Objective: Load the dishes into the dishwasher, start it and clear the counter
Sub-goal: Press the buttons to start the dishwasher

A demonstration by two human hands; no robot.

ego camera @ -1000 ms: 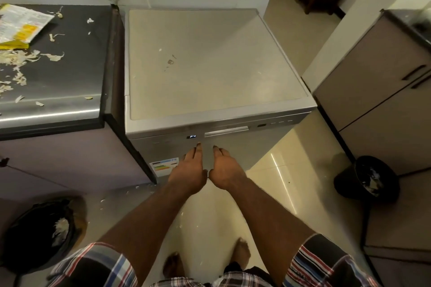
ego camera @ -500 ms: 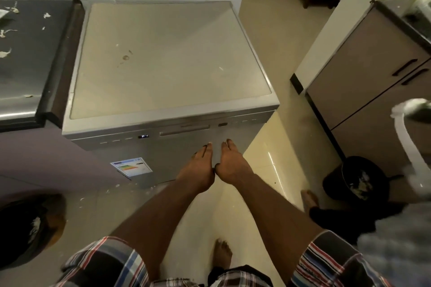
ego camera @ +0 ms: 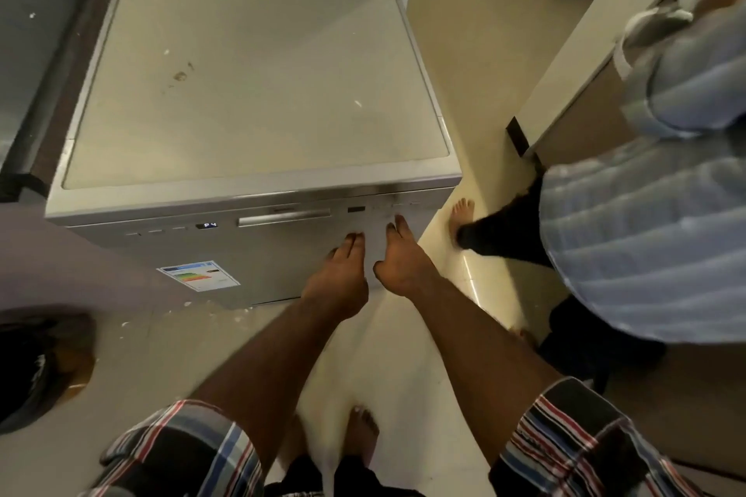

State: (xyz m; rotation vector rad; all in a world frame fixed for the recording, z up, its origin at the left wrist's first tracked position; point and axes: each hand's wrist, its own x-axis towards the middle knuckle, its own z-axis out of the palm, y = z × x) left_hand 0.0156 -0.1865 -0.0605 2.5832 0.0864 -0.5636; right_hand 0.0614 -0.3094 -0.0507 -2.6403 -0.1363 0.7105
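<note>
My view has swung right over the last second: the littered table point(ego camera: 28, 65) on the left has slid almost out of frame, and the dishwasher point(ego camera: 250, 93) now fills the middle. Its door is closed and the small display point(ego camera: 206, 225) on the front panel is lit, so I judge loading is done and I am at the starting step. My hands have drifted along the door toward its right end. The left hand point(ego camera: 339, 274) lies with fingers straight and together, tips touching the door face below the handle point(ego camera: 284, 217). The right hand point(ego camera: 403, 258) is likewise flat, fingers straight, tips just under the row of buttons point(ego camera: 393, 207) on the right of the panel; neither holds anything. A second person in a pale striped shirt point(ego camera: 646, 222) has stepped in close on my right, so I would mind my elbow when turning back to clear the table.
</note>
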